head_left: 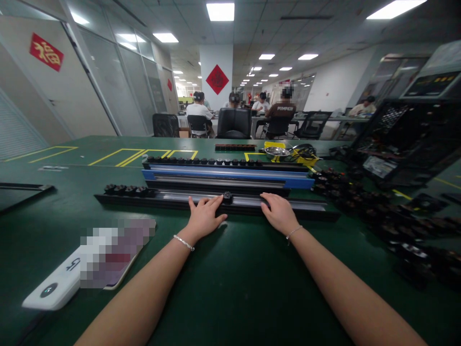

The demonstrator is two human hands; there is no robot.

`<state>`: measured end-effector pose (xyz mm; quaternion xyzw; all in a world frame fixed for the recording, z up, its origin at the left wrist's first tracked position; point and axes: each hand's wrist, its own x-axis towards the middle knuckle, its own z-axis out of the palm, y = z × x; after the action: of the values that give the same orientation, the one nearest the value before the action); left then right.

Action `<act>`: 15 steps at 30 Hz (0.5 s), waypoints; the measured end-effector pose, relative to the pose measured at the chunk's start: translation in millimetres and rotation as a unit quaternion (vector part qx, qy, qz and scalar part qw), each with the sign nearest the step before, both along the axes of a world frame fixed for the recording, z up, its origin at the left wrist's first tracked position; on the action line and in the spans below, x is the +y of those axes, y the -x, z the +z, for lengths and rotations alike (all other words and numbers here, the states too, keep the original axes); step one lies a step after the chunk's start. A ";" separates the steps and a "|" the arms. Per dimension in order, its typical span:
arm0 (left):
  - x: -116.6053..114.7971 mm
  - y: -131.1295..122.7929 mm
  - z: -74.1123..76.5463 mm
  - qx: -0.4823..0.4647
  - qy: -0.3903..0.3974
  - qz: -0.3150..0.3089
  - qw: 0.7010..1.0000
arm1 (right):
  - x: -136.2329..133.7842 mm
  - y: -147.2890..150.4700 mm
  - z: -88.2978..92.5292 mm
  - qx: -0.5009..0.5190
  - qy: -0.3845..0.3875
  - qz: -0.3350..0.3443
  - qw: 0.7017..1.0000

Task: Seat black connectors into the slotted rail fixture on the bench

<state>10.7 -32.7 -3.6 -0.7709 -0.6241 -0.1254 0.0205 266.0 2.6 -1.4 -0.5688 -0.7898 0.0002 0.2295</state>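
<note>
A long black rail [245, 207] with a shiny channel lies crosswise before me. Against its near side rests my left hand [206, 217], fingers spread, the index fingertip touching a small black part [227, 197] in the channel. My right hand [281, 211] is on the rail farther right, its fingers curled over the near wall and the thumb bent below them; it appears to grip that wall. Several similar black parts [126, 190] sit in a row at the rail's left end.
Behind the rail stand blue-edged rails [216, 172] and a row of black parts [201, 162]. Black parts are heaped [378, 216] at right, below a dark equipment case [392, 139]. A metal bowl [277, 152] stands farther back. A white device [54, 290] and a phone [129, 259] lie at left.
</note>
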 end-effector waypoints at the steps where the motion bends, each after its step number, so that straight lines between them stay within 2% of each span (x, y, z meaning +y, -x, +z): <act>1: -0.1 -0.3 -0.2 0.001 0.000 -0.001 1.000 | -1.3 8.8 0.0 0.007 0.004 -0.014 1.000; 9: -0.4 -0.6 -3.6 -0.007 -0.022 -0.006 1.000 | -5.8 78.9 2.5 0.058 0.048 -0.026 0.997; 15: -0.8 -1.4 -2.8 -0.007 -0.021 -0.004 1.000 | -4.2 98.1 3.7 0.095 0.040 -0.062 0.993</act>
<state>12.1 -33.5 -6.4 -0.7721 -0.6181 -0.1441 0.0321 167.9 -1.6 2.3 -0.6231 -0.7270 0.0715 0.2796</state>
